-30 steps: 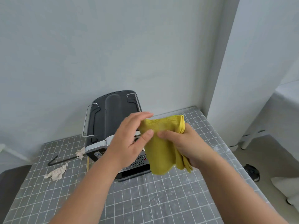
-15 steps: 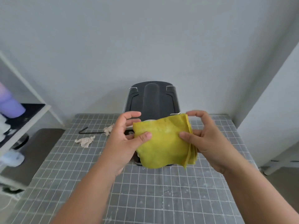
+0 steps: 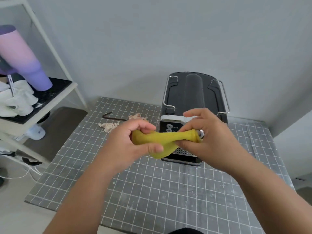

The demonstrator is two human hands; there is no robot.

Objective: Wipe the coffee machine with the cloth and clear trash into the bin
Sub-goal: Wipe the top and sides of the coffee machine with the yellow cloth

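Grey gridded table [image 3: 152, 191] by white wall; both hands [image 3: 128, 142] grip yellow cloth [image 3: 162, 138].

The person's left hand [image 3: 128, 146] and right hand [image 3: 207, 141] are bare, both forearms uncovered, with no sleeves showing in view.

Coffee machine [image 3: 194, 92] stands on the table [image 3: 152, 191], paper scraps [image 3: 108, 126] to its left.

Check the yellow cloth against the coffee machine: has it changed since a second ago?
Yes. The yellow cloth, earlier hanging as a flat fold, is now bunched into a roll between the left hand and right hand, lower across the coffee machine front.
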